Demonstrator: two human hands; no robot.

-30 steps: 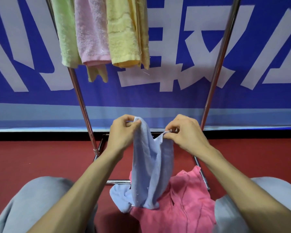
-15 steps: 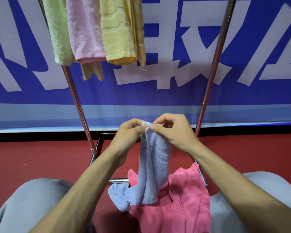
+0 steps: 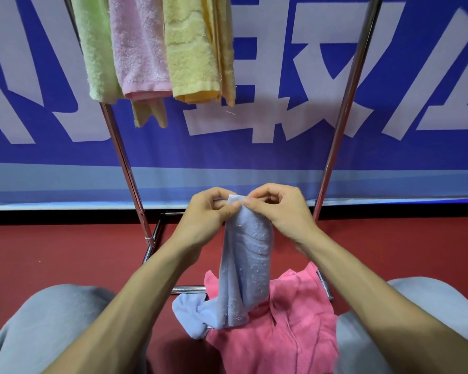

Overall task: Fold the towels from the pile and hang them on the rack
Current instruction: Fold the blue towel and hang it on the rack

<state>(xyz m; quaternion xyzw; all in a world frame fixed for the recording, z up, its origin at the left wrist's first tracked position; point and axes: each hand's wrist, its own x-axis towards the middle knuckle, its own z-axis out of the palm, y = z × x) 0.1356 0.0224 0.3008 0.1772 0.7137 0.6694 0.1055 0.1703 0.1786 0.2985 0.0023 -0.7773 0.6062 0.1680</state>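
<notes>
Blue towel (image 3: pixel 245 265) is pinched at its top edge by both hands and held up in front of the rack (image 3: pixel 343 125). Left hand (image 3: pixel 206 214): thumb and fingers curled onto the top corner. Right hand (image 3: pixel 278 211): same edge pinched between thumb and forefinger, thumb tips close together. Towel hangs narrow, doubled lengthwise. Lower end is bunched on the red floor (image 3: pixel 52 260), overlapping the pink towel (image 3: pixel 281 333) lying between the knees. Hung on the rack, upper left, side by side: green towel (image 3: pixel 96 49), pale pink towel (image 3: pixel 138 44), yellow towel (image 3: pixel 189 49). Blue banner (image 3: pixel 281 147) is seen behind the rack.
</notes>
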